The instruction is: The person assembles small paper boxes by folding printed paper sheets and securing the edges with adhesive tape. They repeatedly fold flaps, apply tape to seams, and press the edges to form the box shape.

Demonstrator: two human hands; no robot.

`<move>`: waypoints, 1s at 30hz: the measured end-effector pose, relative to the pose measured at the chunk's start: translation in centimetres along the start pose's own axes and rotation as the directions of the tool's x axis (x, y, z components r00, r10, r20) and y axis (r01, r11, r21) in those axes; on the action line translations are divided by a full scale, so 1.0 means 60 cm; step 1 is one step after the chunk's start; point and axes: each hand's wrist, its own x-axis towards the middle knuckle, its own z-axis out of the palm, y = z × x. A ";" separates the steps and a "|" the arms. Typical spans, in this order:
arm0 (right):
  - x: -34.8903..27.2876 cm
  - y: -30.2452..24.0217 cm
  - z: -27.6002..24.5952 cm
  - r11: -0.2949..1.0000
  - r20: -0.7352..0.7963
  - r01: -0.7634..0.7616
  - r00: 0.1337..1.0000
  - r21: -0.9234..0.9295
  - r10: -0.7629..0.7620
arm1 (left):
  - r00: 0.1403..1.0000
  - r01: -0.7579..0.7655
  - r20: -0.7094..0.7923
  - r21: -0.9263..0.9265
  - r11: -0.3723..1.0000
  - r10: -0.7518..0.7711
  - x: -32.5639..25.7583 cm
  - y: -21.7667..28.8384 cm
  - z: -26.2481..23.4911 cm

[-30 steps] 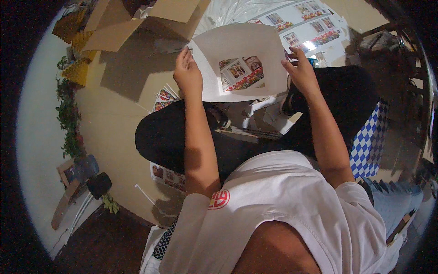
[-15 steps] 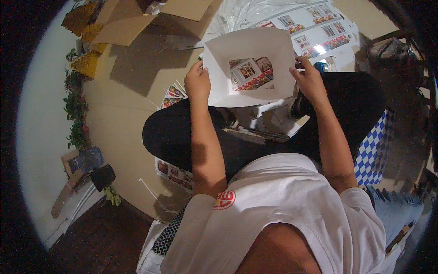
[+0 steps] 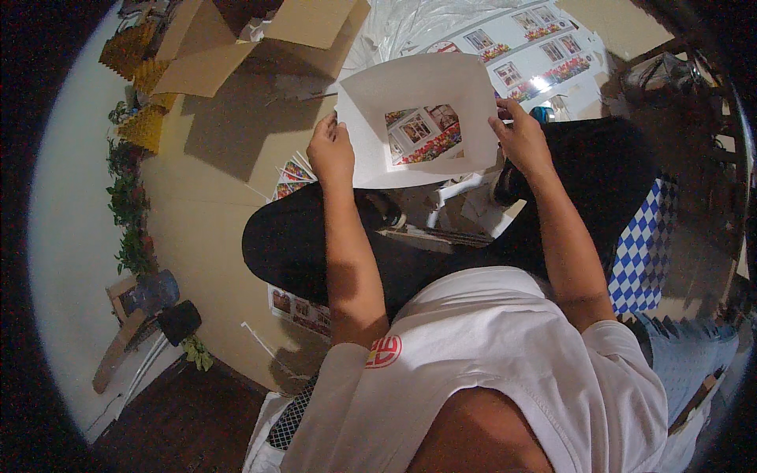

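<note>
A white cardboard box sleeve [image 3: 364, 130] with four walls is held up over my lap, its wide opening toward me. Through its open far end shows a printed sheet [image 3: 419, 135] with window and flower pictures. My left hand [image 3: 331, 154] is closed on the left wall, thumb inward and fingers partly hidden behind it. On the opposite wall, my right hand [image 3: 522, 138] grips the edge between thumb and fingers. Below the sleeve, between my legs, lie white card scraps [image 3: 481, 203] and thin dark sticks [image 3: 441, 236].
Flat printed sheets [image 3: 544, 55] lie beyond the sleeve, beside clear plastic wrap [image 3: 402, 27]. An open brown carton [image 3: 307, 27] stands at the upper left. More printed pieces [image 3: 293, 177] lie by my left knee. Potted plants [image 3: 130, 205] line the left wall. A blue-and-white checked sheet [image 3: 643, 252] is at right.
The sleeve and both hands sit slightly farther left in view, with the sleeve tilted a little differently. The whole view has shifted slightly. Both hands keep their hold.
</note>
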 end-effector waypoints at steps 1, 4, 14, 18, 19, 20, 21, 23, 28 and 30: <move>0.002 0.002 0.001 1.000 -0.015 0.022 1.000 -0.010 -0.022 | 0.997 -0.057 -0.052 0.074 0.996 0.061 -0.004 0.003 0.000; 0.003 -0.005 -0.001 1.000 -0.033 0.007 0.999 -0.019 -0.008 | 0.947 -0.307 -0.062 0.103 0.946 0.314 -0.030 0.033 0.007; -0.007 -0.023 -0.006 0.998 0.074 -0.056 0.996 0.019 0.055 | 0.694 -0.630 0.418 -0.040 0.775 0.586 -0.211 0.078 0.093; -0.016 -0.048 -0.011 0.976 0.056 0.219 0.974 0.023 -0.220 | 0.764 -0.575 0.329 -0.044 0.817 0.555 -0.175 0.070 0.095; -0.018 -0.063 -0.017 0.921 0.036 0.376 0.927 -0.099 -0.375 | 0.779 -0.563 0.286 -0.075 0.823 0.559 -0.161 0.078 0.083; -0.018 -0.080 -0.023 0.828 0.035 0.518 0.851 -0.214 -0.523 | 0.785 -0.547 0.295 -0.084 0.833 0.546 -0.145 0.088 0.066; -0.015 -0.096 -0.027 0.703 0.052 0.633 0.754 -0.323 -0.655 | 0.790 -0.532 0.306 -0.091 0.842 0.531 -0.127 0.099 0.048; -0.003 -0.127 -0.039 0.602 0.219 0.745 0.663 -0.286 -0.716 | 0.785 -0.574 0.230 -0.083 0.815 0.576 -0.097 0.113 0.021; 0.043 -0.146 -0.048 0.660 0.380 0.751 0.619 -0.031 -0.687 | 0.814 -0.399 0.383 -0.180 0.899 0.438 -0.034 0.151 -0.017; 0.043 -0.149 -0.050 0.777 0.400 0.618 0.687 0.117 -0.607 | 0.805 -0.332 0.463 -0.166 0.929 0.370 -0.023 0.167 -0.028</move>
